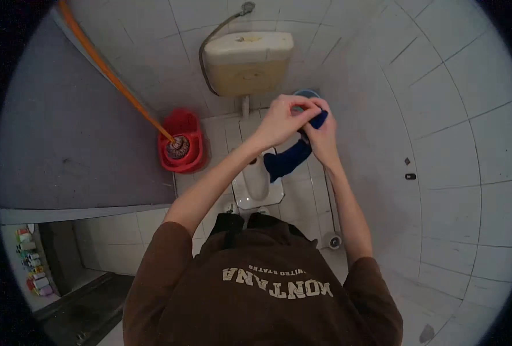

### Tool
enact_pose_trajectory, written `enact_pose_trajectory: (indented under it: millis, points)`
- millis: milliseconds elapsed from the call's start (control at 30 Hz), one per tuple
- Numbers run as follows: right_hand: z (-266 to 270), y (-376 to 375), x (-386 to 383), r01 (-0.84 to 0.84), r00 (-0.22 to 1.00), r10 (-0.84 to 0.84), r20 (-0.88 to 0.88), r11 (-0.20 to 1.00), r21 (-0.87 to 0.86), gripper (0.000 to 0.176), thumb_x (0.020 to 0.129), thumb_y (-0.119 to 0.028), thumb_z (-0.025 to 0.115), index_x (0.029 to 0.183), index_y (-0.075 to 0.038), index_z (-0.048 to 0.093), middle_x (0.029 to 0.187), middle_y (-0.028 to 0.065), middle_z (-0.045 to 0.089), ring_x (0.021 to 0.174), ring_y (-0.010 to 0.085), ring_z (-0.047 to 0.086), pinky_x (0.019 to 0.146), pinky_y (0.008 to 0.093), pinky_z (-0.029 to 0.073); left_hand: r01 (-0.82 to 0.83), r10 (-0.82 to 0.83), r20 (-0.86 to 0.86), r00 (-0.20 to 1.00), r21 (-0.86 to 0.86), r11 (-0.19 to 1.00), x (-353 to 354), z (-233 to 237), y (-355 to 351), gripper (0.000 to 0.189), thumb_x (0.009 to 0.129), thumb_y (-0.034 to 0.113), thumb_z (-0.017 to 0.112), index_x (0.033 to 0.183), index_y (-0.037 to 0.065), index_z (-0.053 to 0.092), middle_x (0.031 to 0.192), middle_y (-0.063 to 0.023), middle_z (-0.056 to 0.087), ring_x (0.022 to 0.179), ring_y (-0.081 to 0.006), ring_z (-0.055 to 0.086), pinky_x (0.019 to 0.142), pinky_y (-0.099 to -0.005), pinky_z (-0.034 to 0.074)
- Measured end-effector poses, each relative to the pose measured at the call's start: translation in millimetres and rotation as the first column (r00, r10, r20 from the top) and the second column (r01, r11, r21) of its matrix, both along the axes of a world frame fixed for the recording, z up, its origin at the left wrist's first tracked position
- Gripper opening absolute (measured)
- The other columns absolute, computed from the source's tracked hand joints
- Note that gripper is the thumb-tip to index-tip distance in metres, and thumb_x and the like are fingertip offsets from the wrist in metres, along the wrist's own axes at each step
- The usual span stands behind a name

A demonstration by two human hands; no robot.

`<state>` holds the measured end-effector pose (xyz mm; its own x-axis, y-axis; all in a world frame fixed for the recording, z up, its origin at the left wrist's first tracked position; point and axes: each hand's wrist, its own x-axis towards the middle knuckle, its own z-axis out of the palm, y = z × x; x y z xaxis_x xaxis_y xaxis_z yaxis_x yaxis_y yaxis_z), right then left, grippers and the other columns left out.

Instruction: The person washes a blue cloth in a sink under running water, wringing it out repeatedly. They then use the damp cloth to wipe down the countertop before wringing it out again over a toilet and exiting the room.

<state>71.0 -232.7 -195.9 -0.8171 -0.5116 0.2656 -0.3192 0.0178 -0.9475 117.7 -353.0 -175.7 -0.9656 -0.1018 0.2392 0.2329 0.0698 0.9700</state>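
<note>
A dark blue cloth [290,160] hangs from my two hands, which are close together below and right of the cistern. My left hand [283,122] has its fingers bent towards the upper end of the cloth. On the right, my right hand [323,135] is closed around that bunched end, with blue showing between its fingers. The lower part of the cloth hangs over the right side of the squat toilet [256,181] in the floor.
A stained cistern [249,63] with a hose is on the back wall. To the left stands a red mop bucket [181,118] holding a mop with an orange handle [117,83]. A blue round container [308,92] is partly hidden behind my hands. Bottles stand at the far lower left.
</note>
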Motion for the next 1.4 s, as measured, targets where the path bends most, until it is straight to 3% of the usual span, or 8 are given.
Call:
enact_pose_trajectory:
  millis: [200, 367, 567, 767, 1000, 1167, 1300, 1400]
  points:
    - [28.5, -29.5, 3.8, 0.011, 0.964, 0.024, 0.264, 0.992, -0.129, 0.021, 0.079, -0.013, 0.054, 0.096, -0.002, 0.049, 0.068, 0.0031, 0.052, 0.052, 0.0068, 0.046, 0.043, 0.0208, 0.035, -0.547, 0.36, -0.435, 0.826, -0.462, 0.698, 28.9, -0.3, -13.6, 0.029, 0.066, 0.018, 0.066, 0.09, 0.003, 0.059, 0.1, -0.0127, 0.048, 0.09, -0.0254, 0.05, 0.072, -0.0351, 0.041]
    - [52.7, -44.2, -7.1, -0.073, 0.797, 0.3, 0.525, 0.91, -0.409, 0.024, 0.084, -0.024, 0.047, 0.094, -0.002, 0.047, 0.061, 0.0024, 0.046, 0.042, 0.0085, 0.038, 0.044, 0.0231, 0.032, -0.362, 0.373, -0.305, 0.876, 0.096, 0.927, 26.2, -48.1, -9.4, 0.044, 0.053, 0.025, 0.075, 0.088, 0.004, 0.059, 0.107, -0.0129, 0.048, 0.092, -0.024, 0.049, 0.077, -0.0344, 0.039]
    - [39.5, -20.4, -72.0, -0.144, 0.738, 0.453, 0.5, 0.83, -0.539, 0.023, 0.087, -0.025, 0.038, 0.085, -0.002, 0.042, 0.062, 0.0035, 0.034, 0.053, 0.0124, 0.032, 0.057, 0.0284, 0.028, -0.184, 0.184, -0.014, 0.983, -0.103, 0.977, 0.5, -85.4, -7.5, 0.029, 0.059, 0.022, 0.068, 0.079, 0.002, 0.058, 0.057, -0.0064, 0.056, 0.054, -0.0136, 0.054, 0.054, -0.0273, 0.043]
    - [64.4, 257.4, -162.9, -0.096, 0.782, 0.506, 0.364, 0.675, -0.732, 0.025, 0.086, -0.023, 0.033, 0.089, 0.001, 0.04, 0.072, 0.0092, 0.038, 0.065, 0.0179, 0.036, 0.065, 0.0339, 0.03, -0.014, 0.11, 0.279, 0.954, -0.326, 0.945, 13.9, -177.2, -44.7, 0.024, 0.064, 0.016, 0.065, 0.079, -0.002, 0.057, 0.06, -0.0058, 0.055, 0.056, -0.0119, 0.052, 0.054, -0.0268, 0.042]
    - [54.2, 225.6, -77.3, -0.003, 0.851, 0.459, 0.257, 0.492, -0.87, 0.031, 0.086, -0.023, 0.029, 0.094, 0.006, 0.038, 0.083, 0.0156, 0.042, 0.078, 0.0251, 0.04, 0.076, 0.0405, 0.032, 0.028, 0.068, 0.299, 0.952, -0.306, 0.952, 9.8, -147.6, -87.7, 0.029, 0.062, 0.006, 0.063, 0.09, -0.001, 0.056, 0.078, -0.0022, 0.056, 0.07, -0.0101, 0.051, 0.064, -0.0244, 0.042]
    - [-103.1, 256.1, -31.9, 0.871, 0.413, -0.105, 0.905, 0.337, -0.358, 0.042, 0.087, -0.027, 0.027, 0.105, 0.009, 0.037, 0.097, 0.019, 0.046, 0.09, 0.0299, 0.043, 0.08, 0.0432, 0.035, 0.224, -0.211, 0.124, 0.97, -0.107, 0.969, -9.0, -61.2, -59.2, 0.03, 0.062, 0.003, 0.058, 0.091, 0.002, 0.056, 0.077, -0.0029, 0.055, 0.07, -0.0088, 0.051, 0.065, -0.0212, 0.043]
    - [-216.7, 229.6, 5.2, 0.685, 0.175, -0.414, 0.893, 0.703, 0.192, 0.044, 0.085, -0.03, 0.038, 0.122, -0.008, 0.031, 0.109, 0.0125, 0.043, 0.096, 0.0247, 0.043, 0.075, 0.041, 0.039, 0.422, -0.48, -0.033, 0.877, -0.425, 0.801, -29.7, -15.2, -9.9, 0.038, 0.06, 0.005, 0.057, 0.098, 0.0, 0.054, 0.093, -0.0038, 0.055, 0.083, -0.0096, 0.051, 0.077, -0.0237, 0.04]
    - [-198.6, 170.3, 20.6, 0.337, 0.46, -0.461, 0.759, 0.881, 0.331, 0.055, 0.076, -0.023, 0.053, 0.124, -0.013, 0.028, 0.114, 0.0109, 0.038, 0.102, 0.0234, 0.039, 0.082, 0.041, 0.034, 0.454, -0.503, -0.017, 0.864, -0.401, 0.795, -37.1, -11.2, 10.8, 0.038, 0.06, 0.004, 0.057, 0.098, 0.0, 0.054, 0.094, -0.004, 0.055, 0.083, -0.0096, 0.051, 0.078, -0.0238, 0.04]
